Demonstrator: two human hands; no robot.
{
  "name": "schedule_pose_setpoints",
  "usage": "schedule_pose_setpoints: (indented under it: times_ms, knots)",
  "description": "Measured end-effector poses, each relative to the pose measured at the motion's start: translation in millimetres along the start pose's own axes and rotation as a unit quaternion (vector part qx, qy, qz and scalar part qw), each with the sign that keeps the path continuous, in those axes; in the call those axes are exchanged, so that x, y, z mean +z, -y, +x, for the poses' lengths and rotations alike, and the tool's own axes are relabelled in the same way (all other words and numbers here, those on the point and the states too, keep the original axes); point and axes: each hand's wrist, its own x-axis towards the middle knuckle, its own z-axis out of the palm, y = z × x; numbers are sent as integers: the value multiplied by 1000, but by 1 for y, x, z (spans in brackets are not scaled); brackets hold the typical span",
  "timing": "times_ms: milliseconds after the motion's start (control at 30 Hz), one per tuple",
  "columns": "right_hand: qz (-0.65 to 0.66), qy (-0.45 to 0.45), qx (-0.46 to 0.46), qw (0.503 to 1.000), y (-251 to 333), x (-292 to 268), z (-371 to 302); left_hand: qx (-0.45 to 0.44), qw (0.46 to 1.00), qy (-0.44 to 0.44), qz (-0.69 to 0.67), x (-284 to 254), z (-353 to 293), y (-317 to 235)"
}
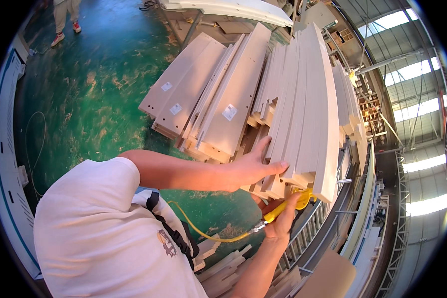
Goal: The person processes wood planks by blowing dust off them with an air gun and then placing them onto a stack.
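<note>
My left hand (251, 168) lies on the near ends of a stack of pale boards (303, 114), its thumb and a finger spread apart; the other fingers are partly hidden. Just below it, my right hand (283, 218) is closed around a yellow air blow gun (274, 212), held close under the board ends. From a metal coupling at the gun's rear, a yellow hose (198, 232) curves off to the left. Where the gun's tip points cannot be made out. Several boards stand side by side on edge, and drilled holes show in some ends.
More drilled boards (193, 84) with white labels are stacked left of my hands. Offcuts (228, 268) lie low by my body. A metal roller conveyor (308, 233) runs along the right. A person's legs (66, 17) stand at the far left on the dusty green floor (99, 99).
</note>
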Motion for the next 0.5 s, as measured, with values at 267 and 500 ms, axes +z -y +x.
schedule_pose_setpoints:
  times_ms: [267,500]
  knots:
    - [0,-126,-40,991,-12,11,3,-9,998,-45,-34,-2,42,-7]
    - [43,-210,-44,976,-32,-25,-46,-32,989,-55,-135,-44,190,-21]
